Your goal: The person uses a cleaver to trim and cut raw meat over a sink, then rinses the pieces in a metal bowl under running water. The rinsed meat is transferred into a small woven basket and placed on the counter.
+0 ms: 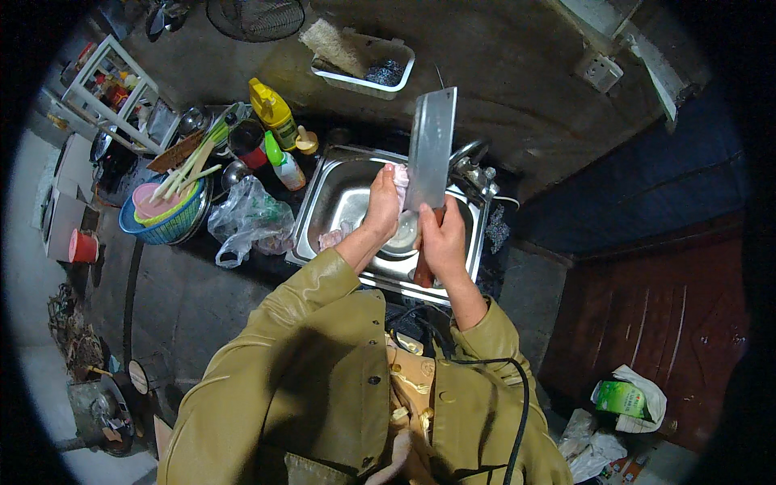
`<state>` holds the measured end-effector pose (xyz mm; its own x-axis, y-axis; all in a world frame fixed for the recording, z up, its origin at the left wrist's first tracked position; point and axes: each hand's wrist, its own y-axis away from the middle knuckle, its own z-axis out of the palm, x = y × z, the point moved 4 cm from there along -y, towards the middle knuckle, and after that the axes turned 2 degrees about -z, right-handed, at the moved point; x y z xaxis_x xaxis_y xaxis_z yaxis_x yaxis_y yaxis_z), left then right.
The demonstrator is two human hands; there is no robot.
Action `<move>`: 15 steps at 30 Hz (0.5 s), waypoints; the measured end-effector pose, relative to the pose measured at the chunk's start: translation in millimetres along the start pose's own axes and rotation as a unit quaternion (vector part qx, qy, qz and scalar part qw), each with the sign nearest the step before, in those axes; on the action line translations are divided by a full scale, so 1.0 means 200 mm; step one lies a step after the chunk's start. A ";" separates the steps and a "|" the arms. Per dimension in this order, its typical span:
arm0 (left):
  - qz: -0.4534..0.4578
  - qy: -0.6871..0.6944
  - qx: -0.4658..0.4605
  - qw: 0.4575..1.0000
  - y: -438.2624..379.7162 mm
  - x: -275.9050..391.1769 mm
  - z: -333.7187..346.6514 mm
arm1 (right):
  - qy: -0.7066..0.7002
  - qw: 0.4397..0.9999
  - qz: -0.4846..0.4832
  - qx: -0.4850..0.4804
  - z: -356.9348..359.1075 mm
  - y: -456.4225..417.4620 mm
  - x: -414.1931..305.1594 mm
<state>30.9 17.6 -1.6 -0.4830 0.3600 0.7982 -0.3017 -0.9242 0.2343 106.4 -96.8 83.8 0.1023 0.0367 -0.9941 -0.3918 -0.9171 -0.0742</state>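
Note:
Over the steel sink (315,200), my right hand (444,239) grips the wooden handle of a cleaver (431,145). Its broad blade stands nearly upright, pointing away from me. My left hand (383,203) holds a soft, pale pink and white piece (401,179) close against the blade's left side. Whether this piece is meat or cloth I cannot tell, as my fingers cover much of it. Another pinkish piece (332,238) lies in the sink's near left corner. Below my hands, a round, pale, shiny bowl-like thing (405,236) is partly hidden.
A faucet (473,163) rises at the sink's right rim. To the left are a plastic bag (251,212), a spray bottle (285,163), a yellow bottle (271,109) and a blue basket (160,227) with scallions (191,163) across it. A wall-mounted caddy (388,88) hangs behind.

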 end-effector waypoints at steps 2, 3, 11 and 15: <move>0.006 -0.016 -0.011 1.000 0.01 -0.03 -0.02 | -0.006 1.000 -0.009 0.024 -0.02 -0.07 0.02; 0.009 -0.018 -0.011 1.000 0.01 -0.02 -0.01 | -0.017 1.000 -0.006 0.020 -0.03 -0.07 0.02; -0.020 -0.001 -0.002 1.000 0.02 -0.01 0.00 | -0.004 0.998 -0.049 0.028 0.00 -0.07 0.06; -0.009 0.022 -0.002 1.000 -0.02 -0.01 -0.03 | -0.055 0.998 -0.002 0.015 0.01 -0.05 0.01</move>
<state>28.0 20.9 -6.3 -0.5132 0.3810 0.7691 -0.3129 -0.9174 0.2457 107.8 -87.2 82.9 0.0034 0.0850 -0.9964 -0.4188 -0.9047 -0.0786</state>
